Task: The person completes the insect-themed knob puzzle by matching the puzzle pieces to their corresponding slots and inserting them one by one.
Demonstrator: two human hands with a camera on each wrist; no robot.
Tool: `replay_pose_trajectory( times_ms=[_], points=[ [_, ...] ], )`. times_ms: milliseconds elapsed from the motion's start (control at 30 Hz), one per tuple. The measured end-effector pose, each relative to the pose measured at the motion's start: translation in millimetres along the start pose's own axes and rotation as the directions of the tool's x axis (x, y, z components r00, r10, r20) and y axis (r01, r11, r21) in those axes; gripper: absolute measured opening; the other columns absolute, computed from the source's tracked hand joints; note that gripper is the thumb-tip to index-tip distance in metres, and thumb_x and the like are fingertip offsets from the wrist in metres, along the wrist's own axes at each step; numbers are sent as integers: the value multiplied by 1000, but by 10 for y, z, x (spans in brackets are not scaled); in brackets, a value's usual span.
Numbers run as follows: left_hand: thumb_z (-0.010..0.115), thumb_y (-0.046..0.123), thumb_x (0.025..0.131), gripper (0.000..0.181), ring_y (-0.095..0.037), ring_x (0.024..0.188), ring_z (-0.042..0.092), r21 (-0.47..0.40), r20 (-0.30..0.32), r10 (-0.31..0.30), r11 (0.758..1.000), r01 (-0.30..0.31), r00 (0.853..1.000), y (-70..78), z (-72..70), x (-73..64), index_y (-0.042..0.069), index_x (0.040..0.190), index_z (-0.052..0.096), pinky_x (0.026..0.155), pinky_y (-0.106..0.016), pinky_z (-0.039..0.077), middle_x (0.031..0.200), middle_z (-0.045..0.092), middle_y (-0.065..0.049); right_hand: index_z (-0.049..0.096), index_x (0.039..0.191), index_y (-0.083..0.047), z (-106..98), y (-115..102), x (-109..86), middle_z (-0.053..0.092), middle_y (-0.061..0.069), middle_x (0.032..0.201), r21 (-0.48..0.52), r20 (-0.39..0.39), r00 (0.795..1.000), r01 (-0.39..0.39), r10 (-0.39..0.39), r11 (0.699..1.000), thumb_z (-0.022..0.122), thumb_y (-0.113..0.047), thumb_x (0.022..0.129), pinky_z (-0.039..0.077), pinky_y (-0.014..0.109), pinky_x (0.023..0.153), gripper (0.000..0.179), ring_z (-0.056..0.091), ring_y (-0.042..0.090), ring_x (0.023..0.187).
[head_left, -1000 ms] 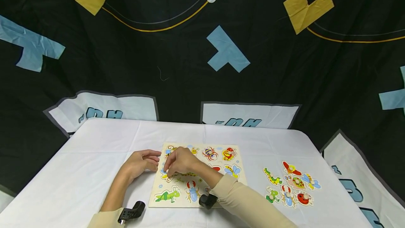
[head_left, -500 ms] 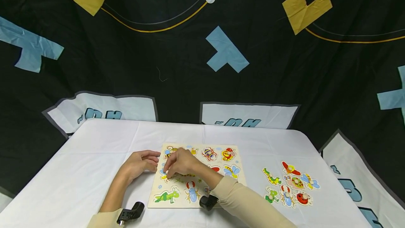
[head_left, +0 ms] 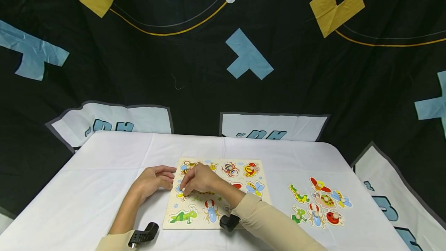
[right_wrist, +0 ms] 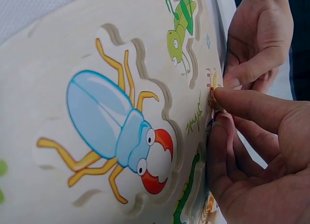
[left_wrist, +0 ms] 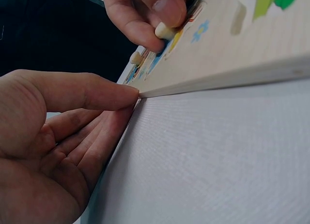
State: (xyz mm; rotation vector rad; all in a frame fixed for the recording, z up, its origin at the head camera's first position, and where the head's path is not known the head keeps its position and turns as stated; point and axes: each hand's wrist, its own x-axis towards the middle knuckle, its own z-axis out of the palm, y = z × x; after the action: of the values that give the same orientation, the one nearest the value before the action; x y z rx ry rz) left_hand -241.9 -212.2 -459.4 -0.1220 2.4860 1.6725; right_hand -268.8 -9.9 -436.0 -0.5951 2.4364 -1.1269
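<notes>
A wooden insect puzzle board (head_left: pixel 170 204) lies flat on the white table. My right hand (head_left: pixel 199 178) is over its left side, thumb and finger pinching the small wooden knob (left_wrist: pixel 164 31) of a blue and yellow insect puzzle piece (head_left: pixel 180 193). That piece lies at the board's middle-left recess; fingers hide much of it, so I cannot tell if it sits flush. My left hand (head_left: pixel 153 181) rests beside the board, fingertips touching its left edge, fingers fairly straight. In the right wrist view, a blue beetle picture (right_wrist: pixel 111 117) and a green grasshopper picture (right_wrist: pixel 181 30) show in cut-out recesses.
Several loose knobbed pieces lie right of the board, among them a caterpillar (head_left: pixel 299 194), a ladybird (head_left: pixel 333 218) and a beetle (head_left: pixel 316 215). A bee piece with a knob (left_wrist: pixel 135 57) sits at the board's top left. A black curtain (head_left: pixel 195 69) hangs behind the table.
</notes>
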Motion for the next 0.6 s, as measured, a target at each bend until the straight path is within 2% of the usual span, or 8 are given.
replay_pose_trajectory(
  times_ms=[467,600],
  points=[
    [74,-1,70,62,-14,90,67,6,0,4,1000,-4,1000,-13,-10,12,-4,130,64,75,-24,51,109,73,-12,82,79,-14,-9,-9,-18,68,-10,63,-10,0,1000,7,-7,1000,86,-5,72,35,18,50,12,50,3,56],
    [74,-1,70,61,-13,90,68,13,-3,7,1000,-6,1000,-20,-11,16,-3,130,64,76,-24,51,110,73,-12,82,82,-13,-28,12,-14,70,-9,67,27,3,1000,6,-6,1000,87,-6,71,38,18,54,15,54,3,60]
  ],
)
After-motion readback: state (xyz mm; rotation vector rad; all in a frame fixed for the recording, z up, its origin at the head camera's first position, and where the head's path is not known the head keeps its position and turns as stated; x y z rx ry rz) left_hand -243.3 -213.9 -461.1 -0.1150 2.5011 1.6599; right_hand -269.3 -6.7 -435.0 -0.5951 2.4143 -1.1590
